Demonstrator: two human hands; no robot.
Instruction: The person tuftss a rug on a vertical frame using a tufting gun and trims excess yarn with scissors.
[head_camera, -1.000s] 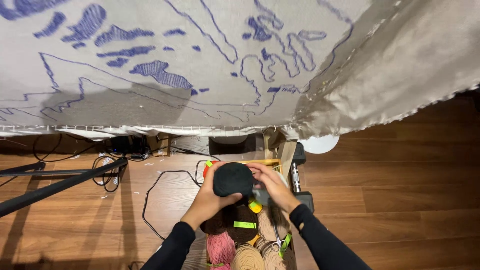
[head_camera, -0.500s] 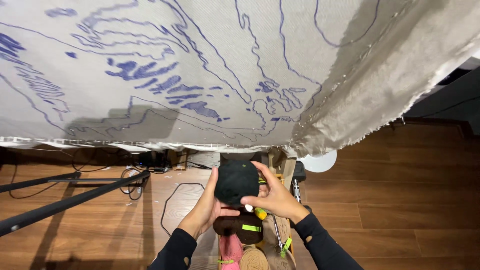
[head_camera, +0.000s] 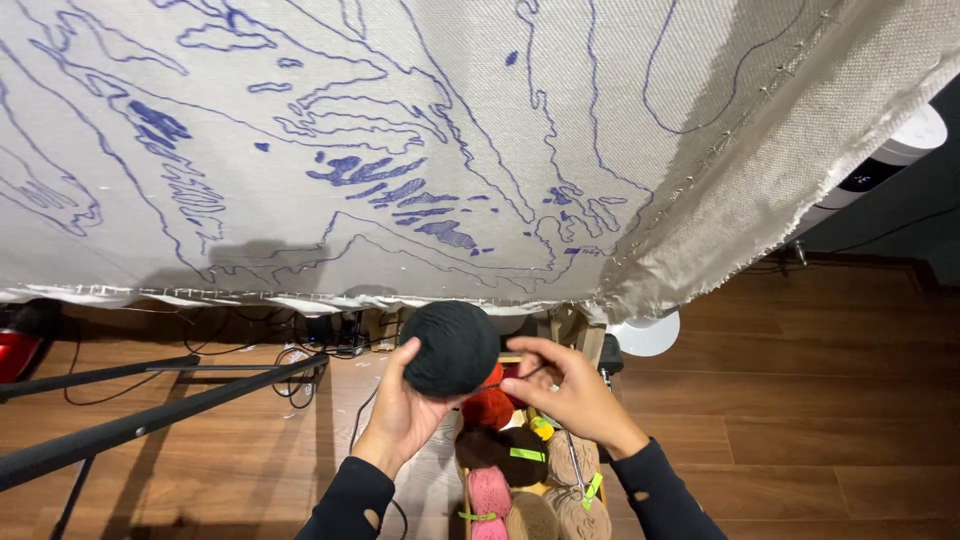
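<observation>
The left hand (head_camera: 400, 420) cups a dark yarn ball (head_camera: 452, 348) from beneath, fingers curled round it, lifted above the box of yarn skeins (head_camera: 520, 470) on the wooden floor (head_camera: 800, 420). The right hand (head_camera: 570, 390) pinches narrow beside it, seemingly on a strand, below the marked cloth (head_camera: 400, 150).

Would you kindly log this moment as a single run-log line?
left hand: holds dark yarn ball | right hand: fingers at ball's side | below: yarn skeins | behind: marked cloth
</observation>
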